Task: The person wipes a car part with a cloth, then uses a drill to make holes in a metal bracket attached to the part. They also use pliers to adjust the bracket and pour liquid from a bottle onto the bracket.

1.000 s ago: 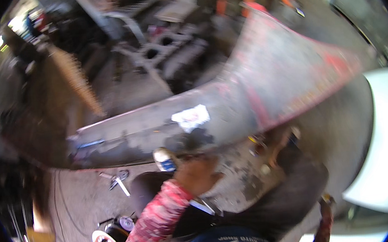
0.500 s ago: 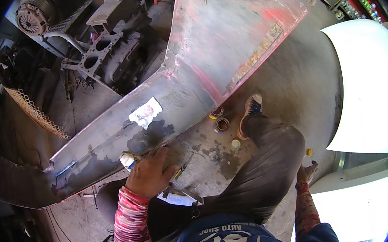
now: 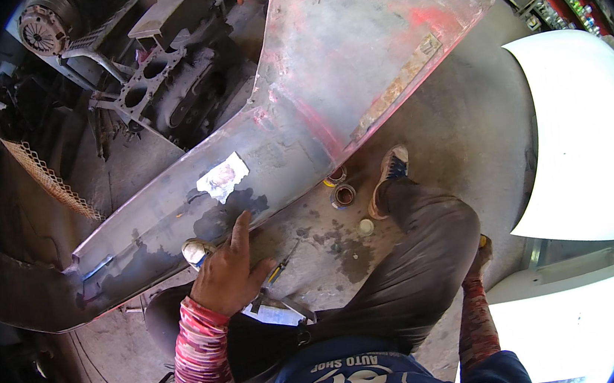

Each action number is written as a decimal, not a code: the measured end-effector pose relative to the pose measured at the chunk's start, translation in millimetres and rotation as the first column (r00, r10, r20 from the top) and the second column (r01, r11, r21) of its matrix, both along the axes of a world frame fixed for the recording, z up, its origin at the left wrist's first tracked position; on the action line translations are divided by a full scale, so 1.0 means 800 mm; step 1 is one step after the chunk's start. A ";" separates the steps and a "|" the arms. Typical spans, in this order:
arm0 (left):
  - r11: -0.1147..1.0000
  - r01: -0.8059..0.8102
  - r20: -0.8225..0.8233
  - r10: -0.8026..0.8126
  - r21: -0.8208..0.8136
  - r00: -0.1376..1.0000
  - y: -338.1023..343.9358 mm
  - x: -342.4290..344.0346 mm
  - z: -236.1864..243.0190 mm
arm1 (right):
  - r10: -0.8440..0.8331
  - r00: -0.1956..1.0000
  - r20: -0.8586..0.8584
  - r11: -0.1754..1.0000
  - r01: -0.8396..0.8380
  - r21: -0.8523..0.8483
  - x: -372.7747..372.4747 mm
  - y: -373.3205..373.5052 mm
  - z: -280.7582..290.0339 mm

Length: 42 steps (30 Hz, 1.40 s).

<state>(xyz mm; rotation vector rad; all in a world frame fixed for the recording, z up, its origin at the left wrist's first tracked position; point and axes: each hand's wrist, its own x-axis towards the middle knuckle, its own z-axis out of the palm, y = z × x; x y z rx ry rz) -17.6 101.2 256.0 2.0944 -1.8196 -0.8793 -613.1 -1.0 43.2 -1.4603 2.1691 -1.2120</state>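
Note:
A long car body panel (image 3: 283, 145), sanded grey with red traces and wet patches, lies across the floor before me. My left hand (image 3: 228, 278) is over its near edge, index finger stretched out and thumb apart, holding nothing; I cannot tell whether the fingertip touches the panel. On the panel is a ragged white sheet (image 3: 222, 178). Beside my right knee, my right hand (image 3: 483, 257) is closed around a small yellow thing (image 3: 483, 240), mostly hidden by the fingers. A screwdriver (image 3: 278, 269) with a yellow and black handle lies on the floor near my left thumb.
Two open cans (image 3: 343, 196) and a small pale round container (image 3: 366, 226) stand between the panel and my right leg. White panels (image 3: 578, 137) take up the right side. An engine block (image 3: 162, 94) and metal parts lie beyond the panel at the left.
My right hand has moved forward and closed on the small yellow thing, which stood apart from it before. My left index finger has stretched out toward the panel. The view has shifted slightly.

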 end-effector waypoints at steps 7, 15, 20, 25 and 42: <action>0.991 0.025 -0.038 -0.031 -0.130 0.999 -0.006 -0.007 0.007 | -0.070 0.974 -0.216 0.992 0.045 -0.119 0.040 -0.028 0.144; 0.905 0.046 -0.243 -0.162 -0.423 0.956 -0.042 -0.034 0.034 | 0.323 0.911 -0.258 0.845 -0.400 -0.355 0.134 -0.062 0.381; 0.847 0.027 -0.329 -0.235 -0.531 0.914 -0.060 -0.067 0.043 | 0.589 0.724 -0.358 0.623 -0.689 -0.370 0.225 -0.055 0.473; 0.753 -0.009 -0.366 -0.309 -0.658 0.878 -0.069 -0.097 0.041 | 0.823 0.535 -0.191 0.461 -0.825 -0.326 0.320 -0.047 0.480; 0.936 -0.325 -0.912 0.245 0.134 0.328 -0.013 -0.100 -0.058 | 0.546 0.628 0.555 0.675 -0.722 0.153 0.411 -0.154 0.319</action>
